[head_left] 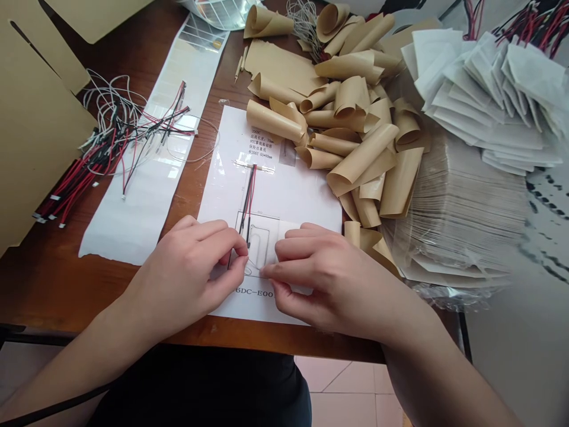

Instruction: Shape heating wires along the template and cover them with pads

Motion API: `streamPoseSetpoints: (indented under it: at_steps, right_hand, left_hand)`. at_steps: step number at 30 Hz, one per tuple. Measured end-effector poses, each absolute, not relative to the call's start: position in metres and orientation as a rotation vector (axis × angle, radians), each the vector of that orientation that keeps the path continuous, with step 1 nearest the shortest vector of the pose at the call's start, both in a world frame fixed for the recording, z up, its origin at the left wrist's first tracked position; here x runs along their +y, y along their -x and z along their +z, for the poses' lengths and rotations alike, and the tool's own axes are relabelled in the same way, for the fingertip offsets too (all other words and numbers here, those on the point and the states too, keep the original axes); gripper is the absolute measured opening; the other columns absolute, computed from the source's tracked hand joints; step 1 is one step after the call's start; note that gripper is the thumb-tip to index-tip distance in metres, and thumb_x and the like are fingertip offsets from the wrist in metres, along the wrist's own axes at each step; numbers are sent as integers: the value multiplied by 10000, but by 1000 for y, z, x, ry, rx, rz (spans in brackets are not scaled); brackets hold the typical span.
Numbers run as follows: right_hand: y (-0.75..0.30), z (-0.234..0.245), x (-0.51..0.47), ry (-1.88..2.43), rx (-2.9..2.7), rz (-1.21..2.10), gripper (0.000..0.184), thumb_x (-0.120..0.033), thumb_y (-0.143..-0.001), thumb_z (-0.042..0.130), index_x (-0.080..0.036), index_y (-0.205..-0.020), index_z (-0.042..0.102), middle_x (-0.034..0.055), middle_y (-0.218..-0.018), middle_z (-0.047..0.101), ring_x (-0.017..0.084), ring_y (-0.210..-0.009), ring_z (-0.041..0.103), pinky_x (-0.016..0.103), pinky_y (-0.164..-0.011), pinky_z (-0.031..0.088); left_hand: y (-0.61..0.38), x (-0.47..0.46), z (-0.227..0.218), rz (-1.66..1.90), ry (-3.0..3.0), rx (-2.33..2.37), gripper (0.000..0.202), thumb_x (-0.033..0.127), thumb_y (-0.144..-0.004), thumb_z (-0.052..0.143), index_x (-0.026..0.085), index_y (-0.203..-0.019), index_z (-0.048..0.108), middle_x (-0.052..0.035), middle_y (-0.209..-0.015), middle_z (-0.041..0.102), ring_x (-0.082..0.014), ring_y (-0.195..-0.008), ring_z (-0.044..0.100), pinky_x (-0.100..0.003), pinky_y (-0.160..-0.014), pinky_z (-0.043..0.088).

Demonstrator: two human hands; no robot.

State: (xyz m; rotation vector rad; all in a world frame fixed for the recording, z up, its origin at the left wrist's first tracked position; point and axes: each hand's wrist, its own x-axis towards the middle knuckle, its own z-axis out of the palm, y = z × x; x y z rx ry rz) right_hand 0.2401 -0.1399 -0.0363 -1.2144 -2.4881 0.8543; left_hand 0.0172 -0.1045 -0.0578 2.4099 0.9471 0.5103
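Observation:
My left hand [191,267] rests on a printed white template sheet [293,190], its fingers curled and pinched on a thin red and black wire lead [248,198] that runs up the sheet. My right hand [324,273] lies beside it, fingers closed on the edge of a small white patch [262,243] under the wire's lower end. A strip of clear tape [255,167] crosses the wire's top end. Both hands nearly touch each other over the patch.
A heap of curled brown backing-paper strips [355,118] lies at the right back. White pads with red and black leads [489,89] pile on stacked clear sheets [462,225]. Loose wires [106,148] lie at left beside a label strip [151,178] and cardboard [31,130].

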Motion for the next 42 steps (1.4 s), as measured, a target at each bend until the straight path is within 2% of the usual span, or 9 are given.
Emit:
streamPoseSetpoints:
  at_steps: [7, 17, 27, 32, 42]
  right_hand:
    - [-240, -37, -139, 1215, -2473, 854, 292, -141, -934, 541, -164, -772, 782, -14, -641, 462, 124, -623, 439, 316, -691, 358]
    - [-238, -36, -138, 1221, -2463, 867, 346, -154, -945, 527, -166, -633, 677, 5, -667, 525, 121, -643, 468, 305, -673, 361]
    - [-242, -40, -137, 1207, -2437, 906, 312, -161, -944, 526, -182, -698, 716, 0, -661, 504, 124, -627, 458, 301, -675, 368]
    - [-242, -40, -137, 1197, -2443, 899, 323, -158, -945, 526, -181, -673, 698, -3, -660, 496, 119, -620, 456, 294, -671, 368]
    - [-243, -39, -137, 1203, -2452, 895, 313, -167, -954, 522, -186, -710, 719, 0, -663, 509, 120, -614, 461, 297, -654, 369]
  left_hand:
    - [-22, -105, -56, 527, -2393, 974, 131, 153, -934, 562, 177, -831, 640, 49, -698, 613, -106, -629, 515, -298, -680, 375]
    - [-21, -105, -57, 504, -2375, 987, 135, 172, -937, 553, 191, -828, 631, 48, -697, 615, -112, -635, 518, -306, -687, 381]
    - [-22, -104, -56, 490, -2347, 983, 122, 183, -941, 571, 187, -847, 648, 51, -721, 647, -106, -630, 536, -310, -696, 380]
    - [-23, -103, -55, 503, -2360, 983, 136, 176, -954, 571, 194, -866, 673, 24, -813, 676, -124, -733, 593, -298, -722, 409]
    - [-22, -98, -51, 455, -2368, 976, 88, 221, -971, 609, 214, -958, 696, 23, -850, 736, -149, -774, 656, -305, -817, 498]
